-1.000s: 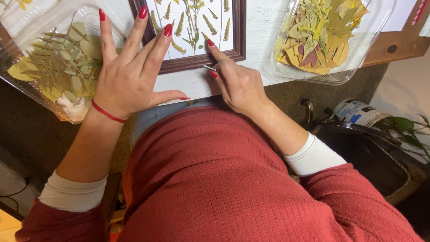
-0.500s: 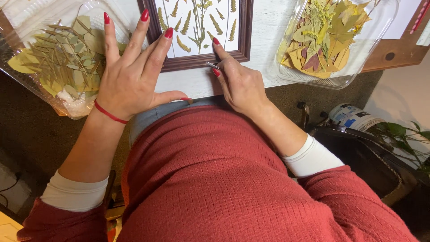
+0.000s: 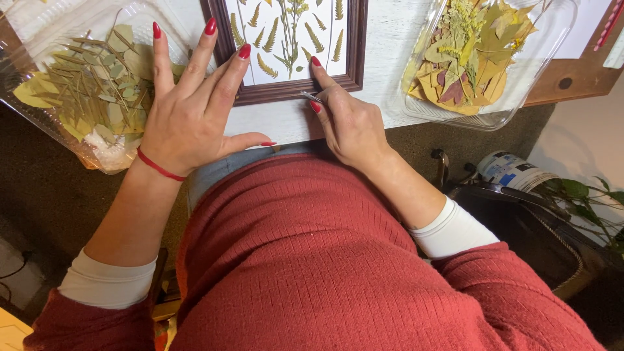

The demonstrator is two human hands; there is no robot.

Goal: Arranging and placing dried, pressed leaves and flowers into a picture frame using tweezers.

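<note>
The right hand (image 3: 351,123) pinches thin metal tweezers (image 3: 311,97) between thumb and forefinger, their tip at the lower edge of the dark wooden frame (image 3: 294,90) at top centre. The left hand (image 3: 188,110) lies flat with fingers spread wide, holding nothing, fingertips on the frame's lower left corner. Clear trays of pressed leaves sit at upper left (image 3: 39,45) and upper right (image 3: 520,91).
</note>
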